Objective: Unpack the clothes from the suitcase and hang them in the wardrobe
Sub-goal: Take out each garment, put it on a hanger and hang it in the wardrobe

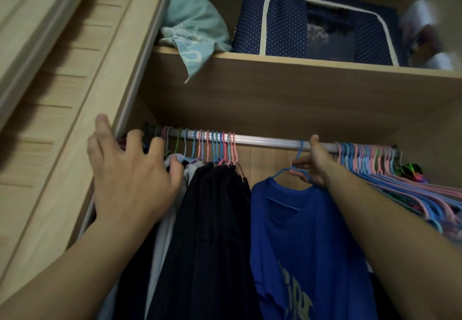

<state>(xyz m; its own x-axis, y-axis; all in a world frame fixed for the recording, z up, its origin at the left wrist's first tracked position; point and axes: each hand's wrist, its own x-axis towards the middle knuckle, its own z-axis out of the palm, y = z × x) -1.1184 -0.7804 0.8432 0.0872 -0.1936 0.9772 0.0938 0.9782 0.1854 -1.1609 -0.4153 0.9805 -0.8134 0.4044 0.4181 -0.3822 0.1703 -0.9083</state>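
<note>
Wardrobe interior, pale wood-grain board. A ribbed metal rail (262, 140) runs under the shelf (300, 69) from the left wall to the right end.

Right hand (315, 163): fingers curled round the neck of a thin blue wire hanger (297, 159), pinching it just below the hook. The hook sits over the rail near its middle. On the hanger hangs a bright blue T-shirt (300, 244), smooth knit, pale grey print low on the front.

Left hand (130, 169): fingers spread and relaxed, gripping nothing; fingertips rest against the hooks and collars of the clothes at the rail's left end. Thumb lies against the edge of the sliding door (62, 82), a slatted light-wood panel.

Left end of the rail: a tight bunch of dark garments (212, 219), soft and matte, with a white garment (165, 232) beside them, all on slim pink, blue and green hangers. They hang just beside the blue T-shirt, close to its left shoulder.

Right end of the rail: a dense bundle of bare hangers (390, 169), pink and blue, fanned out at a slant behind the right forearm.

On the shelf: a crumpled pale teal cloth (195, 32) drooping over the front edge at the left; a navy dotted fabric storage box (287, 24) with white piping and a clear window in the middle; blurred pale items at the right corner, unidentifiable.
</note>
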